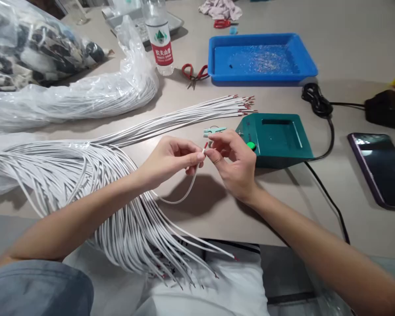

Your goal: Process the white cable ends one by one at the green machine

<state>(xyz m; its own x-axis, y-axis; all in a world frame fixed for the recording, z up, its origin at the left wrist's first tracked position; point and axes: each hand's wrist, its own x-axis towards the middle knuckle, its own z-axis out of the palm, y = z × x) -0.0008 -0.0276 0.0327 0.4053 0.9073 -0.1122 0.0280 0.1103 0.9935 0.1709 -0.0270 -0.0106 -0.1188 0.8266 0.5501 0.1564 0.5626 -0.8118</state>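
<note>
Between thumb and fingers, my left hand (177,160) pinches a white cable (187,192) close to its end, where a short red wire tip (206,145) sticks up. My right hand (233,160) has thumb and forefinger closed right at that cable end; whether it grips the inner wires is too small to make out. Just behind the right hand stands a green machine (279,136) with pale green jaws (213,130) and a bright green button (251,146). A large bundle of white cables (118,219) spills over the table edge beneath my left forearm.
More white cables (184,118) with red-brown ends lie behind my hands. Farther back are a blue tray (261,78) holding small scraps, red-handled snips (193,75), a water bottle (160,44) and bagged cables (85,98). A phone (382,169) and a black cord (331,204) are at right.
</note>
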